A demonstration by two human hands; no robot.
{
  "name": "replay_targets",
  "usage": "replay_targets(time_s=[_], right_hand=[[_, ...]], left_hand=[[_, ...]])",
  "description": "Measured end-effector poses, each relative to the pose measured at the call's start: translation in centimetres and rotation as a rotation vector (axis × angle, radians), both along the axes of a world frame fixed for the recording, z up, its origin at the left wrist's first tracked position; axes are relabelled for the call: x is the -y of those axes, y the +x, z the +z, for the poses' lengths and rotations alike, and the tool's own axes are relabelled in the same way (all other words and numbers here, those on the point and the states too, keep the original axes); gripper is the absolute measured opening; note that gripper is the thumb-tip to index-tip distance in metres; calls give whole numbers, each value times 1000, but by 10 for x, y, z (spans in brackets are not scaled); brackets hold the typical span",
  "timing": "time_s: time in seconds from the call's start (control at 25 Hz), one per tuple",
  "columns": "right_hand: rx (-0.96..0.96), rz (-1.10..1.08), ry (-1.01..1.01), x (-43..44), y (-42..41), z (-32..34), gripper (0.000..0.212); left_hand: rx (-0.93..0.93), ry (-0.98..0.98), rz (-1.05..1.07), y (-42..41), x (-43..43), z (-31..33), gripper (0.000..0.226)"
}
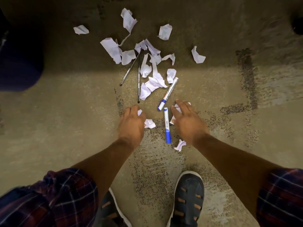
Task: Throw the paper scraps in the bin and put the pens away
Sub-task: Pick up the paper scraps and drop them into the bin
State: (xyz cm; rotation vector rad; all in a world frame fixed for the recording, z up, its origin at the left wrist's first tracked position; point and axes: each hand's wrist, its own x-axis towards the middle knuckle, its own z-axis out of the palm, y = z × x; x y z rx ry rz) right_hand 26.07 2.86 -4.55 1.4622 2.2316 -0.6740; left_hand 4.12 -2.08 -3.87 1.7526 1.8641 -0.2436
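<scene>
Both hands were down at the floor (49, 128), working the near edge of the litter. The left hand (131, 122) was curled nearly closed with a white scrap pinched at its fingertips, and another scrap (150, 123) lay just at its three o'clock. The right hand (186, 122) was spread, fingers bent over a few scraps beneath it; whether it had gripped any could not be told.

Most of the paper scraps (152, 82) were heaped at twelve o'clock from the hands, with strays further out at eleven and one. Two blue-and-white markers lay between the hands: one (167, 125) pointing back towards the feet, the other (168, 92) slanting up towards one o'clock. Two thin dark pens (139, 76) sat at eleven, their far ends tucked under paper.

The likeliest slip was a sweeping grab gathering a pen along with paper (the thin ones especially) and binning it. Small scraps could also drop from a loosely closed fist. The dark rounded shape (19, 63) at nine o'clock was possibly the bin, though that was unclear.
</scene>
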Motion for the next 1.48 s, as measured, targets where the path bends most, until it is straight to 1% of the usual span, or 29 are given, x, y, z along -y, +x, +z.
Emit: replay_targets(time_s=[0.04,0.12,0.2,0.28,0.4,0.48,0.56,0.72,0.8,0.88,0.96,1.0,1.16,1.24,1.28,1.36,1.48], right_hand=[[2,0,-1,9,2,0,63],[2,-3,-12,27,8,1,59],[2,37,0,45,16,3,60],[31,94,-9,60,24,4,71],[86,167,-98,73,34,6,100],[96,175,-157,77,38,5,109],[103,163,-154,78,38,6,104],[99,221,-47,69,33,8,76],[72,238,-33,60,33,9,66],[38,211,-18,54,34,9,57],[34,108,-21,50,35,9,49],[23,-5,-25,49,37,10,45],[-75,-714,-107,38,47,25,18],[-131,-955,-208,43,45,35,13],[-163,-1034,-272,48,41,38,14],[-213,-1095,-338,62,30,40,18],[-258,-1131,-320,85,14,33,31]], left_hand=[[31,2,25,1,1,-1,35],[80,-4,82,0,2,-2,29],[145,-19,133,-1,3,-4,22],[216,-30,190,-6,6,-6,15],[276,-19,305,-13,14,-7,12],[299,-12,376,-15,20,-6,15],[317,-13,444,-16,26,-3,18],[308,-34,408,-21,44,6,10],[297,-31,428,-23,52,14,10],[276,-26,477,-25,59,24,10],[262,-31,517,-26,65,35,9],[264,-36,539,-28,68,42,9],[261,-52,611,-31,70,69,11],[292,-72,642,-31,70,79,13],[300,-85,655,-29,71,81,16],[292,-102,654,-25,73,82,21],[295,-112,661,-16,78,79,20]])
